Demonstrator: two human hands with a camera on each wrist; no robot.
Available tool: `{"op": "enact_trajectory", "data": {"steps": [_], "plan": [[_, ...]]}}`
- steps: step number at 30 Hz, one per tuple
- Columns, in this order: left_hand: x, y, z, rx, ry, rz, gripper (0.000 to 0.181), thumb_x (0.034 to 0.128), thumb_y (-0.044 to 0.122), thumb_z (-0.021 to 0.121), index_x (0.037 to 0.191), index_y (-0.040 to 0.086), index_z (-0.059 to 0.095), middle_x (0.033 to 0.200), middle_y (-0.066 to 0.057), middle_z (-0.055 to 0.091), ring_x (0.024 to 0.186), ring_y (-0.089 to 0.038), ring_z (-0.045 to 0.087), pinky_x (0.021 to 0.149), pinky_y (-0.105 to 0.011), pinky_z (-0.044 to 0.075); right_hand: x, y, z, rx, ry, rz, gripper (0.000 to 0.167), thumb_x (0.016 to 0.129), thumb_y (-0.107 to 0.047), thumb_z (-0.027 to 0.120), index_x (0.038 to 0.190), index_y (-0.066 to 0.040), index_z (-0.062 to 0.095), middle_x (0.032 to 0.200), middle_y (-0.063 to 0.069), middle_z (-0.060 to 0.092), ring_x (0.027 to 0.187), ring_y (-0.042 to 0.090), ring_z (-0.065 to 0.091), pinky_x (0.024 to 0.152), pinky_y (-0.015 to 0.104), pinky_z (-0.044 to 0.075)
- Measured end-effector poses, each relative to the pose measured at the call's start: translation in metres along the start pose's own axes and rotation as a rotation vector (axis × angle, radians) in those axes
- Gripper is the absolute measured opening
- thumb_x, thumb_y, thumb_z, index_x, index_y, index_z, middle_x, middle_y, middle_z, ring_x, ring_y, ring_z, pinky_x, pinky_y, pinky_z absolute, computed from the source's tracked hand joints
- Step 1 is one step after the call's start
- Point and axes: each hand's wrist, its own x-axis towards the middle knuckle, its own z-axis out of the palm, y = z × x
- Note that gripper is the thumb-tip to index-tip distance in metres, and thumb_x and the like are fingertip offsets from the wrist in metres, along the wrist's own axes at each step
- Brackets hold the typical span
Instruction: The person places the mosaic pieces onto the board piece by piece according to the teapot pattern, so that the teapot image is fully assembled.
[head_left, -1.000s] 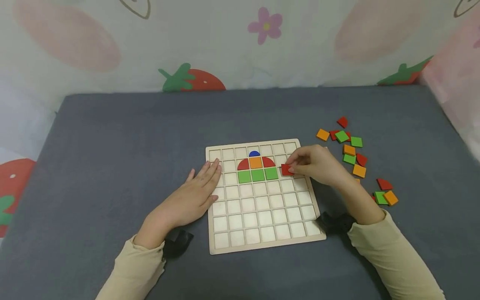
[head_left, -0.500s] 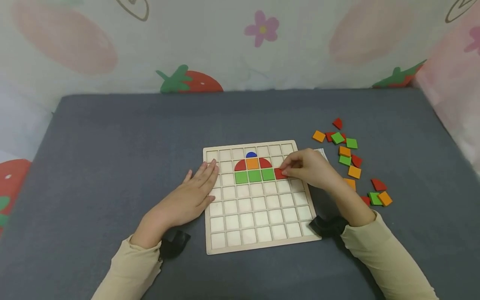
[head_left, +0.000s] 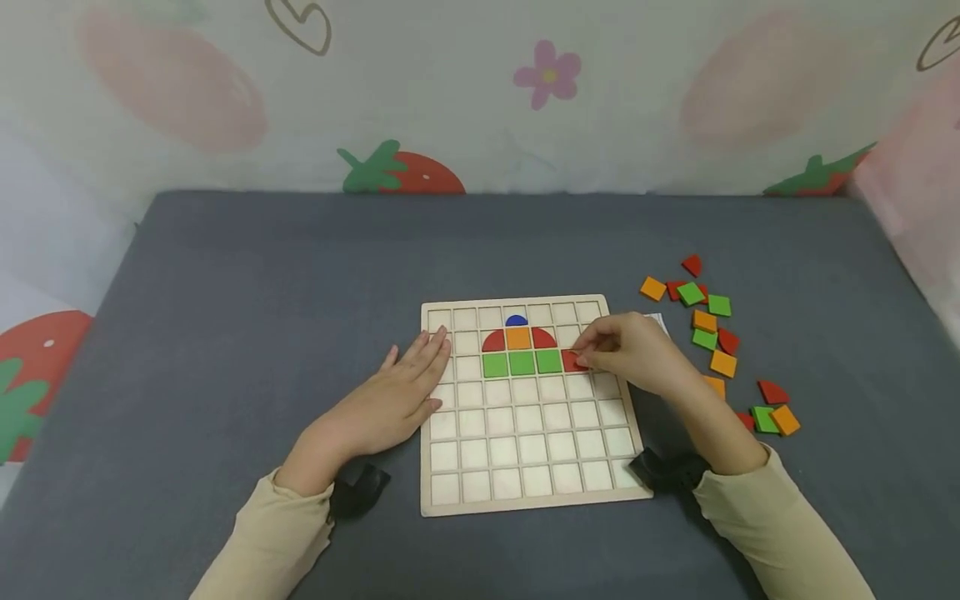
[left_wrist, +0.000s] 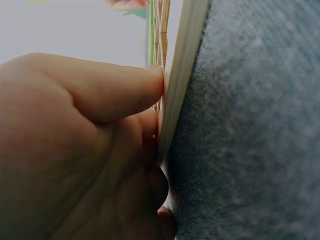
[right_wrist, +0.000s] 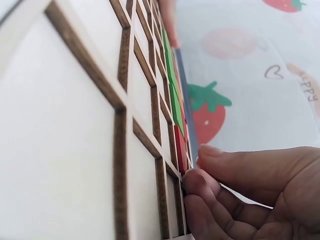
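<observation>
A wooden grid board (head_left: 536, 505) lies on the dark cloth. Set in its upper cells are a blue half-round tile (head_left: 516, 321), an orange square tile (head_left: 517, 337), two red curved tiles (head_left: 543, 337) and a row of green square tiles (head_left: 521, 363). At the right end of that green row, my right hand (head_left: 633, 350) holds a red tile (head_left: 569, 360) at its edge with thumb and fingertips. In the right wrist view the red tile (right_wrist: 180, 147) lies in its cell, in line with the green ones. My left hand (head_left: 390, 396) rests flat on the board's left edge, fingers straight.
Loose red, green and orange tiles (head_left: 723, 363) lie scattered to the right of the board, some overlapping. A white paper corner (head_left: 657, 319) shows behind the right hand. A curtain (head_left: 600, 125) printed with strawberries hangs behind the table's far edge.
The red tile in my right hand has gone down from a tilt over the board into the cell right of the green row. My left hand has stayed on the board's edge.
</observation>
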Motion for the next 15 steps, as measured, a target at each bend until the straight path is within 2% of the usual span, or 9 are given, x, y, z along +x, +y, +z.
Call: {"op": "enact_trajectory", "data": {"steps": [6, 15], "plan": [[0.001, 0.002, -0.001, 0.01, -0.004, -0.002, 0.065, 0.1001, 0.019, 0.045, 0.15, -0.002, 0.008, 0.157, -0.014, -0.001, 0.143, -0.029, -0.002, 0.111, -0.056, 0.005, -0.002, 0.001, -0.004, 0.023, -0.017, -0.015, 0.005, 0.083, -0.004, 0.071, 0.087, -0.004, 0.072, 0.077, 0.001, 0.067, 0.067, 0.015, 0.059, 0.059, 0.025, 0.047], [0.001, 0.002, -0.001, 0.002, 0.035, 0.018, 0.063, 0.0997, 0.017, 0.045, 0.149, -0.003, 0.012, 0.157, -0.016, 0.002, 0.143, -0.032, 0.001, 0.11, -0.058, 0.007, -0.004, 0.001, -0.016, 0.057, -0.004, -0.018, 0.008, 0.083, -0.004, 0.071, 0.091, -0.003, 0.071, 0.081, 0.003, 0.069, 0.072, 0.016, 0.063, 0.063, 0.028, 0.05]]}}
